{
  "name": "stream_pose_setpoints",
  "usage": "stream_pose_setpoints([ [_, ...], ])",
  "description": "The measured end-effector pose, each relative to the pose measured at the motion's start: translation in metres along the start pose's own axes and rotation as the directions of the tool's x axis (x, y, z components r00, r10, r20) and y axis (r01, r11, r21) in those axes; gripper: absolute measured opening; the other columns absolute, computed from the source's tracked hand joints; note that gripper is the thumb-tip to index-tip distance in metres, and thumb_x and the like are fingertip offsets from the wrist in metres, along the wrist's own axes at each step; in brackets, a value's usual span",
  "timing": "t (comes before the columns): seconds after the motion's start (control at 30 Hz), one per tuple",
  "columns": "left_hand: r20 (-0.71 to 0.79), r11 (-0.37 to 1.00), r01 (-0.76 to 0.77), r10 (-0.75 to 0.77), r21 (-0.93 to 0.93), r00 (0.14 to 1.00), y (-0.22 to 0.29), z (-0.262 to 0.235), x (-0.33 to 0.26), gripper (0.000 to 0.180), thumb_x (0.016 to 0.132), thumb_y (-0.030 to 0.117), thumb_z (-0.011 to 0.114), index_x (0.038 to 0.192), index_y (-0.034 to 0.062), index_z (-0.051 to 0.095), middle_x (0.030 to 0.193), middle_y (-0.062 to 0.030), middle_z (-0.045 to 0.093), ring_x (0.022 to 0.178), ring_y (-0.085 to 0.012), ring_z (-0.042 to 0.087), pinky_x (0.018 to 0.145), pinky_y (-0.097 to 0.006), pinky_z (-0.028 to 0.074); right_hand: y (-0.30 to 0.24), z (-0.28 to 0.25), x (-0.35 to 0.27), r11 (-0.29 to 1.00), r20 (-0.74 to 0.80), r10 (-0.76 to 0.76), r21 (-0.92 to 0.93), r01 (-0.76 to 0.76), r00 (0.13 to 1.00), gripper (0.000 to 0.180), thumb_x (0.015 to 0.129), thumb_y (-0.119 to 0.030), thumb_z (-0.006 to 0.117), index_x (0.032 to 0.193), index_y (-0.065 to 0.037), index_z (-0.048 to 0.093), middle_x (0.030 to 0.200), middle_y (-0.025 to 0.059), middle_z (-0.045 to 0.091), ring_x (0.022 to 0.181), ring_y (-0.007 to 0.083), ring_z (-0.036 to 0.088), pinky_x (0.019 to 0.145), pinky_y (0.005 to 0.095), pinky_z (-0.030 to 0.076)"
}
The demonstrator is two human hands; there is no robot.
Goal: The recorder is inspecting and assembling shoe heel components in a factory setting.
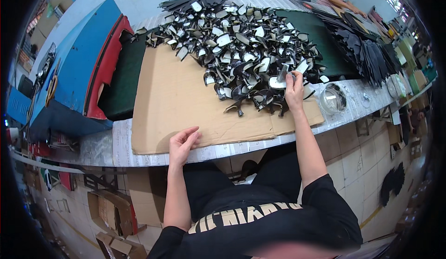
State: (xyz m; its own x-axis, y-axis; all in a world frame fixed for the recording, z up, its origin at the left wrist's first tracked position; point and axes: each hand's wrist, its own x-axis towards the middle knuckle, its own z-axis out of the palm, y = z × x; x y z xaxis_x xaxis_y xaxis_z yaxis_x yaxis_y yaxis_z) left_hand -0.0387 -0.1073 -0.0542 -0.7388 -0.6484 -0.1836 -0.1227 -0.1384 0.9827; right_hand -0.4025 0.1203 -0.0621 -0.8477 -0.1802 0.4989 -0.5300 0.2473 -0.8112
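Fingers of the right hand (pixel 293 89) pinch one shoe piece (pixel 282 75) at the near edge of a heaped pile (pixel 241 41). Her left hand (pixel 182 143) rests loosely curled and empty on bare cardboard (pixel 176 101); nothing sorted shows there, so most of the heap apparently remains.

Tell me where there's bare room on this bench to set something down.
The cardboard sheet is bare between the left hand at its near edge, the green mat and the pile of shoe pieces. It is crowded around the right hand, inside that pile, with a clear round tub just right.
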Motion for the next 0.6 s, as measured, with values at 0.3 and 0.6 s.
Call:
stream_pose_setpoints([
  [0.3, 0.079, 0.999, -0.005, 0.002, 0.041, 0.997, 0.006, 0.023, 0.018, 0.062, 0.084, 0.013, 0.085, 0.139, 0.0004, 0.061, 0.123, -0.0117, 0.067, 0.084, -0.0096, 0.065, 0.070, -0.023, 0.054, -0.032, 0.015, -0.004, 0.995, 0.156, -0.097, 0.007, 0.097, 0.983, 0.032, 0.103, -0.033, 0.061, 0.110, -0.001, 0.058, 0.080, 0.0111, 0.068, 0.069, 0.0236, 0.064, 0.064, 0.0381, 0.049],
  [0.6, 0.159, 0.645, -0.555, 0.566, 0.525, 0.809, 0.008, 0.107, 0.048, 0.114, 0.058, 0.046, 0.097, 0.155, 0.0176, 0.044, 0.161, -0.0298, 0.027, 0.144, -0.0441, 0.040, 0.111, -0.050, 0.044, -0.041, 0.024, -0.016, 0.979, 0.212, -0.171, 0.145, 0.143, 0.962, 0.030, 0.101, -0.029, 0.064, 0.110, -0.001, 0.058, 0.078, 0.0112, 0.068, 0.067, 0.0253, 0.064, 0.064, 0.0375, 0.050],
])
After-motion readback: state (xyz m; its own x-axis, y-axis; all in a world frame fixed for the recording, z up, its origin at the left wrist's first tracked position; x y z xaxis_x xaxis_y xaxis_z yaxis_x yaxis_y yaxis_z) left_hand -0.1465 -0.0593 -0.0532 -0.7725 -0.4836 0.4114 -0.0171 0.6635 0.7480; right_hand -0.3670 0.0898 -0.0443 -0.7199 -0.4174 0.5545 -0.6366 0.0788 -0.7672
